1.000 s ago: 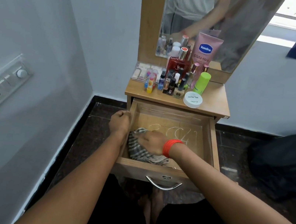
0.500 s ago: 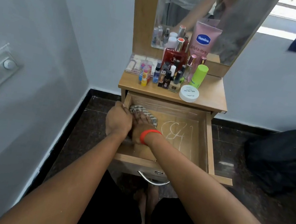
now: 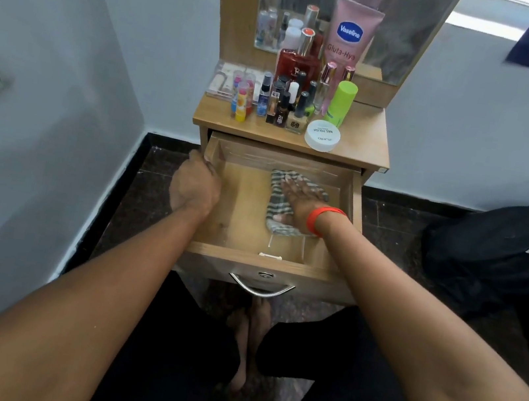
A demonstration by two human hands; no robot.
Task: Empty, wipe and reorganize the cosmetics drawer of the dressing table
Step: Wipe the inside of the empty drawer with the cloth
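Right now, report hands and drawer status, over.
Left hand grips left wall of drawer. Right hand flat on cloth, pressing it to the floor inside. Bottles on tabletop, out of the way.

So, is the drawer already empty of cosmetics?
Empty of cosmetics: inside the drawer lies the striped cloth under the right hand, no bottles; these stand on the tabletop.
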